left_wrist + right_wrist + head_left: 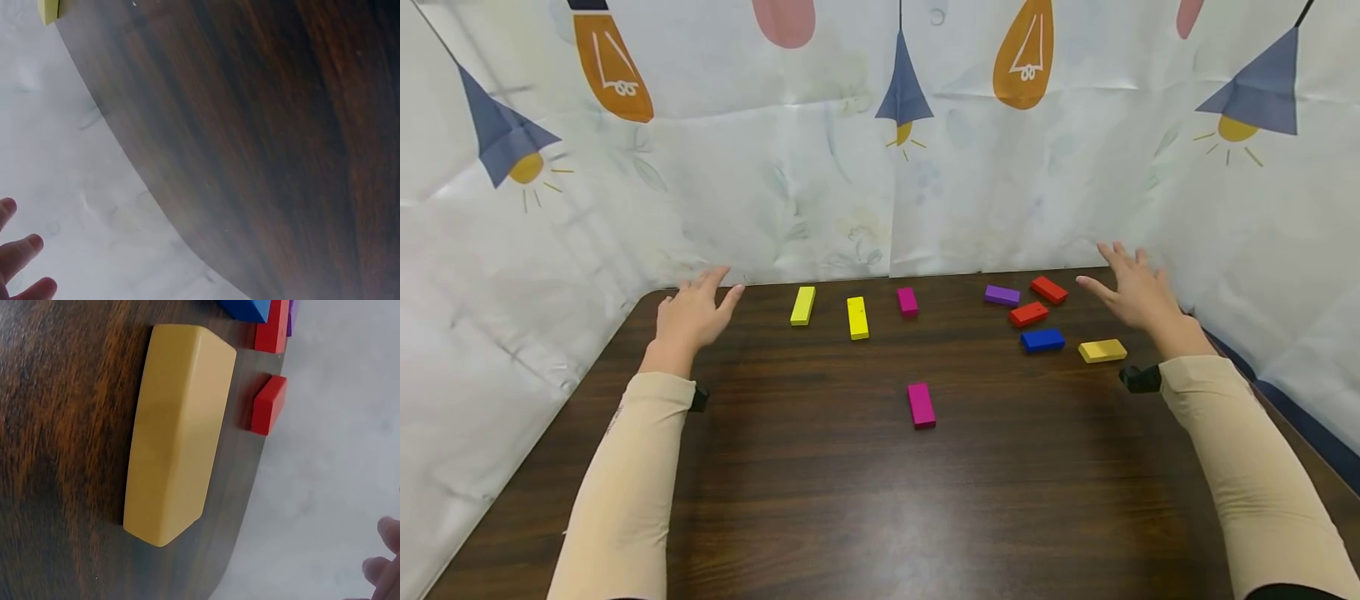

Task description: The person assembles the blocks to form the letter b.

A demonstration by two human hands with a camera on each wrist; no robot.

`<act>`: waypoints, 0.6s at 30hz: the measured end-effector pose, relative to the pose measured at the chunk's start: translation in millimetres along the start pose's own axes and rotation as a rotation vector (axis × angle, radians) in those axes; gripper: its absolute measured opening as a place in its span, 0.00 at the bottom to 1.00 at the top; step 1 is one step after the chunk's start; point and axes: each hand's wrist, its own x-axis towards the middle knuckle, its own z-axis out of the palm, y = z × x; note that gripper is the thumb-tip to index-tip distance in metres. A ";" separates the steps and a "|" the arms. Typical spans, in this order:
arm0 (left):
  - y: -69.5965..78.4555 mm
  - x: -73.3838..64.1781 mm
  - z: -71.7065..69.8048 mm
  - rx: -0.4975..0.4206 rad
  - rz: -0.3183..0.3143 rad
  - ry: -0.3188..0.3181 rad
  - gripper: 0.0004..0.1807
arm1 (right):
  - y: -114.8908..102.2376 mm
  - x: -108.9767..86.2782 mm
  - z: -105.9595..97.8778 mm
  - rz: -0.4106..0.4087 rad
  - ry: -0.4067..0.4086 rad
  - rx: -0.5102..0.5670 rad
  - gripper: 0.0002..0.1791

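Observation:
My left hand (691, 315) is spread over the far left of the table, holding nothing; a yellow block (802, 306) lies off to its right. My right hand (1135, 292), fingers also spread and holding nothing, hovers near the far right edge. Around it lie a tan-yellow block (1102, 351), a blue block (1042, 340), two red blocks, one nearer (1028, 314) and one farther (1048, 290), and a purple block (1002, 295). In the right wrist view the tan-yellow block (178, 437) appears large, with fingertips (376, 570) at the lower right.
Another yellow block (858, 318) and a magenta block (907, 302) lie at the back middle of the dark wooden table (805, 492). A second magenta block (921, 406) sits nearer the centre. A white printed cloth (737, 192) hangs behind the table's far edge and along both sides.

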 end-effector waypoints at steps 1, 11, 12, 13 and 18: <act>1.5 -0.4 -0.1 0.003 0.005 0.006 0.43 | -0.7 -0.5 -0.1 -0.008 0.004 0.005 0.49; 17.7 -5.9 1.1 0.000 0.046 0.044 0.41 | -13.5 -3.9 0.3 -0.079 0.014 0.111 0.46; 19.0 -6.2 0.7 -0.002 0.051 0.047 0.41 | -14.8 -3.7 0.6 -0.084 0.012 0.116 0.46; 20.2 -6.3 0.5 -0.002 0.057 0.051 0.40 | -16.3 -3.5 0.8 -0.088 0.011 0.123 0.46; 27.5 -5.9 -0.2 -0.006 0.083 0.060 0.37 | -23.7 -3.2 0.2 -0.085 -0.010 0.137 0.44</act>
